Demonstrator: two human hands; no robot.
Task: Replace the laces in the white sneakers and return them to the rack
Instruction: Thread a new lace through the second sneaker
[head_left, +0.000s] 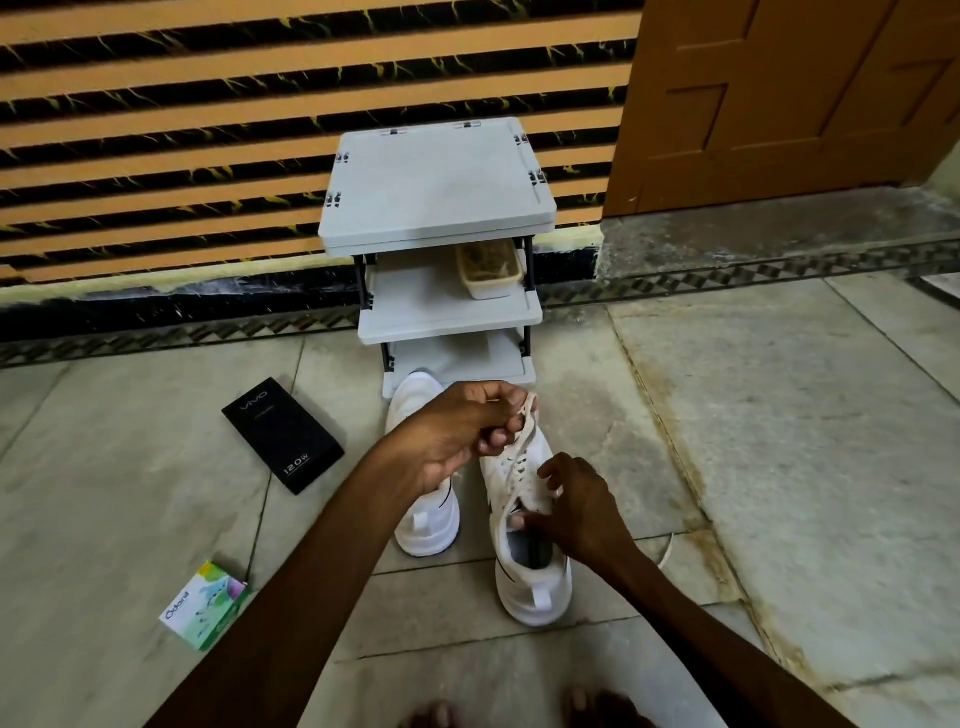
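My white cloth sneaker on the right (531, 584) and white cloth sneaker on the left (428, 525) have thin black lines. My flat cloth lace (526, 422) is cream. Far off, the plastic rack (436, 182) is grey, the striped wall (208, 104) orange and black.

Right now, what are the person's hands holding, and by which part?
The left hand pinches the shoelace where it rises off the front eyelets. The right hand grips that white sneaker by the laced edge beside its opening.

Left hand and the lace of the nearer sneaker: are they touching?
Touching. The head view shows the left hand pinching the lace above the nearer sneaker.
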